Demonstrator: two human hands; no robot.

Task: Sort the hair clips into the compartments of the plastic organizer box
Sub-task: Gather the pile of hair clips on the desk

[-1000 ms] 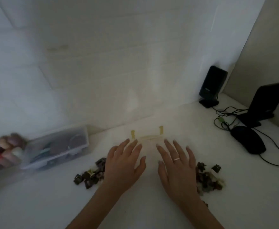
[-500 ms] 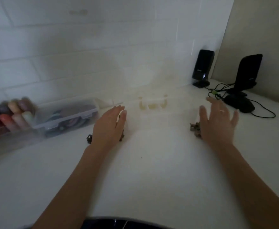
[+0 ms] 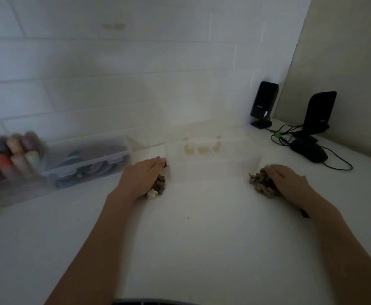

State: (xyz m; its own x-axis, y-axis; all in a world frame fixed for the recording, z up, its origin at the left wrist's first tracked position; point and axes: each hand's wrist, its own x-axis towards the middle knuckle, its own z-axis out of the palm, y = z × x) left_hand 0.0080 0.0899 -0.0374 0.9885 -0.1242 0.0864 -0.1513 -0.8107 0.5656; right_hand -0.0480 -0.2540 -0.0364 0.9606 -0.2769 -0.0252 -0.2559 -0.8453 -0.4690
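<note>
A clear plastic organizer box (image 3: 211,159) with yellowish latches stands on the white table against the wall; it is pale and hard to make out. Left of it lies a heap of small dark and cream hair clips (image 3: 158,187), and my left hand (image 3: 142,179) rests palm down over that heap, covering most of it. On the other side of the box is a second heap of dark hair clips (image 3: 260,183), with my right hand (image 3: 287,183) curled against its right side. Neither hand clearly lifts a clip.
A clear lidded case (image 3: 87,164) with coloured items sits at the left, next to a blurred row of coloured bottles (image 3: 6,155). At the back right stand two black speakers (image 3: 263,104) (image 3: 319,113), a black mouse (image 3: 309,151) and cables (image 3: 283,135).
My hands moved apart from the middle of the table to the two clip heaps and now cup them. The camera view pulled back and tilted, showing more of both forearms.
</note>
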